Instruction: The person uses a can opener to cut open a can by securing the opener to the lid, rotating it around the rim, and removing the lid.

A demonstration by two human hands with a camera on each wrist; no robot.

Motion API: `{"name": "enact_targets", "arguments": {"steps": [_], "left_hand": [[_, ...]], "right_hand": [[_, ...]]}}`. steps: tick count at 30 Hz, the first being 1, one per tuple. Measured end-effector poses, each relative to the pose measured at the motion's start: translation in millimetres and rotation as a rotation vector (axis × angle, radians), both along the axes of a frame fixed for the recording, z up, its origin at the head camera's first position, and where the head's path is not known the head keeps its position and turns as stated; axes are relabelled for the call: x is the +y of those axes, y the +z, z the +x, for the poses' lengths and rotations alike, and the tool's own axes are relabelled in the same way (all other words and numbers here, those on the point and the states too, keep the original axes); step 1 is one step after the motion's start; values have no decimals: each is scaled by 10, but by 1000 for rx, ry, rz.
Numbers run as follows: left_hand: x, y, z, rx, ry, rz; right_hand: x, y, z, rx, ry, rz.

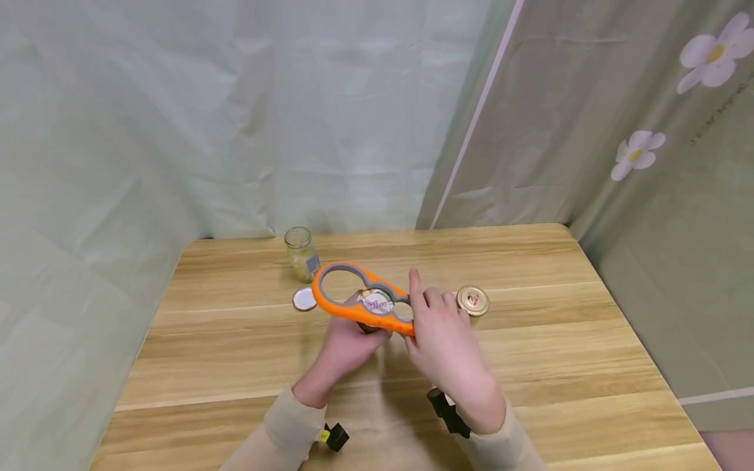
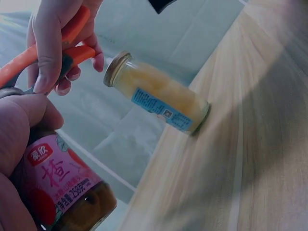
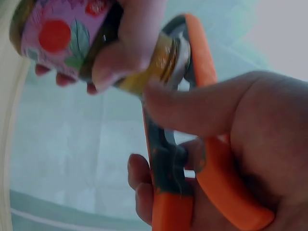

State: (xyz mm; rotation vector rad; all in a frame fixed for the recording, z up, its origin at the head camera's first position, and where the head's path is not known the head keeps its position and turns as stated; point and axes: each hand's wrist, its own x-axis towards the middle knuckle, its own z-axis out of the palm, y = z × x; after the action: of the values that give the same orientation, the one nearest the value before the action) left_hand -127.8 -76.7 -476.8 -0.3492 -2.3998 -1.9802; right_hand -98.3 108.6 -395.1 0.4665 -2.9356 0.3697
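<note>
My left hand (image 1: 347, 343) grips a glass jar with a pink label (image 2: 57, 178), raised off the table. Around its neck the fingers are wrapped. My right hand (image 1: 444, 333) holds an orange and grey jar opener (image 1: 347, 313) by its handle end, index finger pointing outward in the head view. Through the opener's middle opening shows the jar's printed lid (image 1: 377, 301). In the right wrist view the lid end sits against the opener's grey inner edge; how tightly it is clasped cannot be told.
An uncovered glass jar (image 1: 302, 252) stands at the back left, with a white-faced lid (image 1: 304, 299) lying before it. Right of the hands is a closed jar with a gold lid (image 1: 473, 300), its pale contents visible in the left wrist view. A curtain (image 1: 353, 131) hangs behind the wooden table (image 1: 559, 327).
</note>
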Motion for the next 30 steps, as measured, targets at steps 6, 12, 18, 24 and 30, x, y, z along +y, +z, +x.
{"name": "enact_targets", "arguments": {"steps": [6,12,18,24,30], "left_hand": [[-17,7,-16,34,7,1],[10,27,6,35,29,-45],[23,-1,-1,80,95,-68],[-10,-31,-17,76,77,-53],[-45,20,-12,96,21,-71]], "right_hand": [[-55,9,46,-9,-2,0],[-106,-2,106,-4,-11,13],[-176,-58,119,50,-6,36],[-152,-39,84,29,15,16],[-137,15,123,15,42,25]]}}
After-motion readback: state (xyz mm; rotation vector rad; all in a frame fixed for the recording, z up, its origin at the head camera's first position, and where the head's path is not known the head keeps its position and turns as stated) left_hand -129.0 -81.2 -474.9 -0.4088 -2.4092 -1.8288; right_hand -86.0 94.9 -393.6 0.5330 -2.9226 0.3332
